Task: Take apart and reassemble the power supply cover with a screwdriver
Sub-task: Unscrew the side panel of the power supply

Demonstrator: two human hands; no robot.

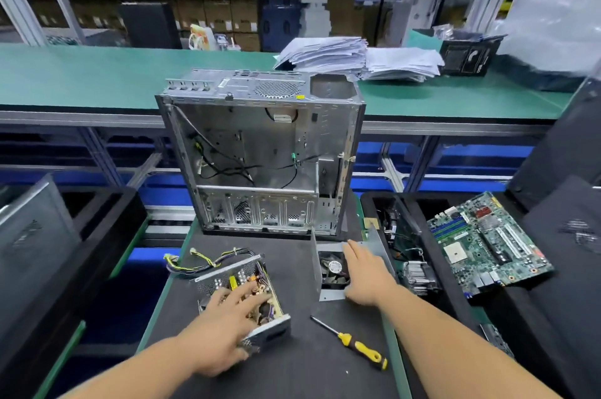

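Note:
The open power supply body (276, 325) lies on the black mat, its circuit board and coils bare and its cable bundle (201, 263) trailing to the back left. My left hand (224, 327) rests on top of it with fingers spread and the thumb at its near end. The removed grey cover (327, 271), with its fan facing up, stands to the right. My right hand (366, 275) holds the cover's right side, thumb at its near edge. A yellow and black screwdriver (354, 345) lies loose on the mat between my forearms.
An empty silver computer case (260, 154) stands upright behind the mat. At the right, a black foam tray (455, 311) holds a green motherboard (487, 242), a heatsink and cables. Another black tray sits at the left. Paper stacks (357, 57) lie on the far green bench.

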